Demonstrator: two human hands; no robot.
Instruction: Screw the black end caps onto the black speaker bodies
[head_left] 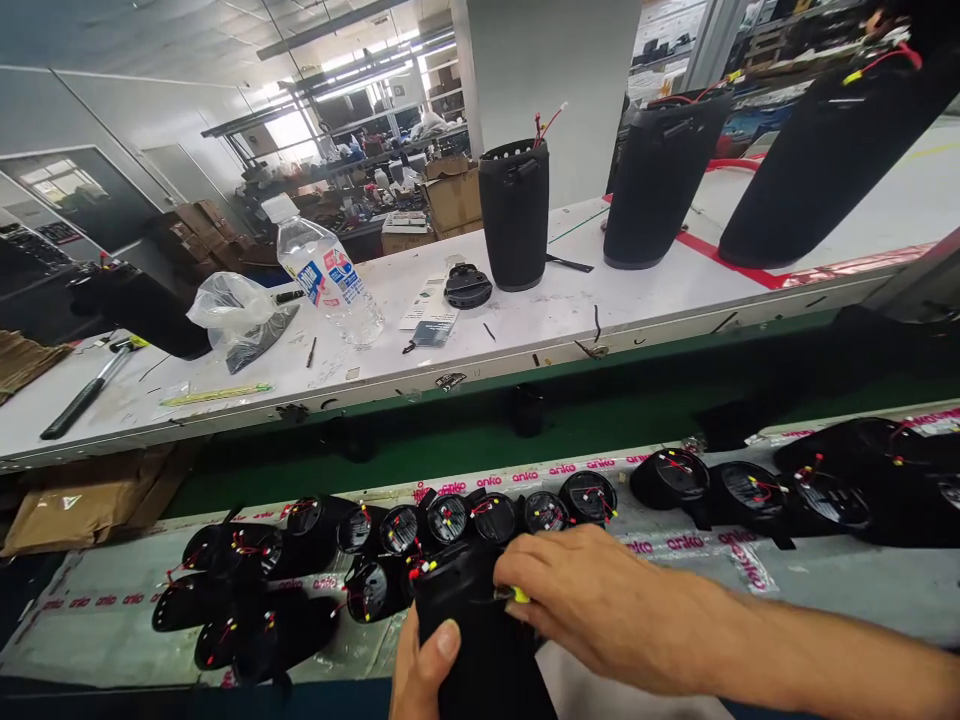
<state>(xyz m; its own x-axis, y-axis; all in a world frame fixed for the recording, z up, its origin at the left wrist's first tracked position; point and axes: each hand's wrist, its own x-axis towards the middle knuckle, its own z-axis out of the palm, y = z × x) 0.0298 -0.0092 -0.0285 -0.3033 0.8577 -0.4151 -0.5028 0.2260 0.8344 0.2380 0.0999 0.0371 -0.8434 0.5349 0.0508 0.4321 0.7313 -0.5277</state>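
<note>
My left hand (pixel 426 665) is wrapped round a black, cloth-covered cylindrical housing (pixel 480 640), its thumb lying along the near side. The housing is tilted, and short red wires with small red and yellow plugs (pixel 421 570) stick out at its top end. Over the housing's right side, close to its surface, is my right hand (pixel 577 600), its fingers pinched on a small yellow tool (pixel 519 595). A thin tip points left from it; its exact kind is mostly hidden by the fingers.
Many similar housings (pixel 450 520) lie on a taped lower surface (pixel 97 640). On the white bench (pixel 555 320) stand upright housings (pixel 516 215), a plastic bottle (pixel 326 275), a black cap (pixel 468 288), a plastic bag (pixel 232 310) and a hammer (pixel 86 390). Cardboard (pixel 82 500) lies at left.
</note>
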